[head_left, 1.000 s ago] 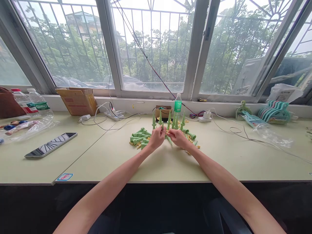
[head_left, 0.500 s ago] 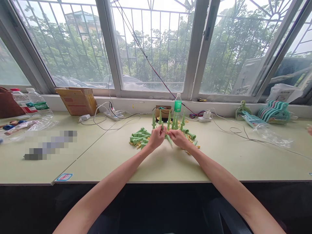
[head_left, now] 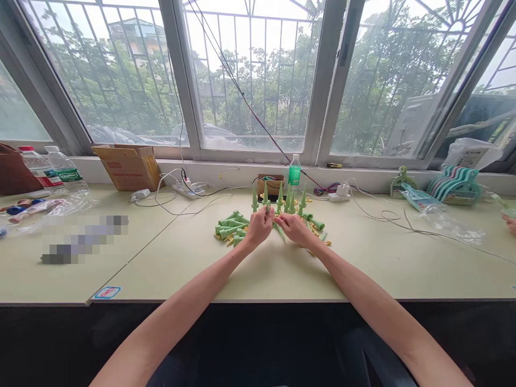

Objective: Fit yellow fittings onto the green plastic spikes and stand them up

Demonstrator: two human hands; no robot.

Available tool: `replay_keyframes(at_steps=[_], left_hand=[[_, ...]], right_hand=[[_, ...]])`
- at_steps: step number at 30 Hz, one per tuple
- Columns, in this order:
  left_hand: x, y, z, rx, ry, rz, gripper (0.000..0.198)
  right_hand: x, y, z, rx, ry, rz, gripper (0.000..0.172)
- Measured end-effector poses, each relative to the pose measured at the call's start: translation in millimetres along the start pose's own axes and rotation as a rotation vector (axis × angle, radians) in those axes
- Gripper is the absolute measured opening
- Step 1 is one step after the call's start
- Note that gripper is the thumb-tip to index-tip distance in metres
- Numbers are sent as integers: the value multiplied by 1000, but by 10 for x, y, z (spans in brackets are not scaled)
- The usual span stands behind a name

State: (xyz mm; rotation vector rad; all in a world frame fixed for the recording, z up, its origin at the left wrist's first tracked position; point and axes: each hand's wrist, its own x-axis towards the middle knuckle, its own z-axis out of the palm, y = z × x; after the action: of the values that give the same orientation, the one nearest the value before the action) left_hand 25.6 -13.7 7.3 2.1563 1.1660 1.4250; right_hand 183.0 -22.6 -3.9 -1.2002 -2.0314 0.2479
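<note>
My left hand (head_left: 260, 226) is closed around a green plastic spike, mostly covered by the fingers. Close beside it, my right hand (head_left: 296, 228) pinches at the same spot, where a bit of yellow shows; the fingers hide most of what they grip. A green pointed tip (head_left: 280, 233) shows below and between the hands; I cannot tell whether it is held or lying down. Several green spikes (head_left: 303, 201) stand upright just behind the hands. Loose green cone-shaped parts (head_left: 229, 228) lie to the left, and small yellow pegs (head_left: 328, 243) are scattered about.
Behind the spikes are a small open carton (head_left: 271, 185) and a green-labelled bottle (head_left: 294, 171). Power strips (head_left: 188, 188) and cables run along the back. A cardboard box (head_left: 128, 167) stands left; teal plastic items (head_left: 455, 186) are right. Another person's hand (head_left: 510, 223) is at the right edge.
My hands stay almost in place, still together. At the right edge, the other person's hand has come further into view with a pale green thing.
</note>
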Motion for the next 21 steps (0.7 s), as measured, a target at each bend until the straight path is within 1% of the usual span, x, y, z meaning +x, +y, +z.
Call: replay_keyframes(at_steps=[4, 7, 14, 21], left_hand=[[7, 16, -11, -8, 16, -23, 29], [1, 17, -7, -6, 13, -20, 29], [-19, -19, 21, 3, -14, -3, 29], [-22, -14, 10, -14, -34, 10, 27]], right_hand=[[3, 26, 20, 37, 17, 1, 27], [1, 39, 22, 55, 12, -14, 25], [-4, 24, 17, 43, 2, -45, 27], [-3, 31, 13, -22, -32, -31, 32]])
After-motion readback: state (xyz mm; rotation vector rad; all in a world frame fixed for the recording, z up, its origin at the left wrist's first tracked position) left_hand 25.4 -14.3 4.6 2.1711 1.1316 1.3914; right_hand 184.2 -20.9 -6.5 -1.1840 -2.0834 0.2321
